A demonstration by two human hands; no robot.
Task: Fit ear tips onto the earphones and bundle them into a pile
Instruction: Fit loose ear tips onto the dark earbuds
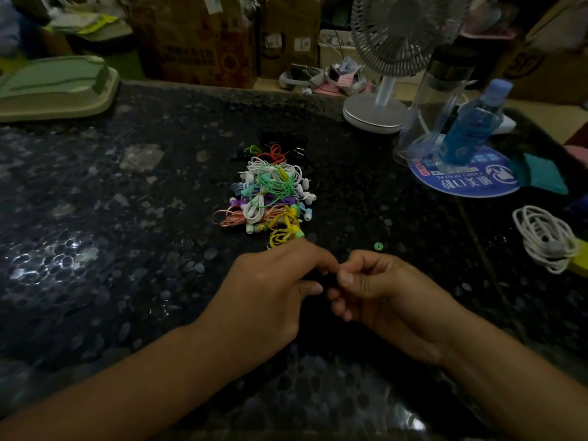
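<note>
A pile of bundled earphones (270, 192) in white, green, yellow, pink, purple and black lies on the dark speckled table (127, 218). Just in front of the pile, my left hand (270, 291) and my right hand (381, 294) meet fingertip to fingertip. Both pinch a small dark thing between them, probably a black earphone; it is too dark to make out. A single green ear tip (378, 246) lies on the table just beyond my right hand.
A white coiled cable (544, 238) lies at the right. A desk fan (391, 58), a clear tumbler (436, 100) and a blue bottle (467, 128) on a round blue mat stand at the back right. A green tray (54, 87) sits back left, cardboard boxes behind.
</note>
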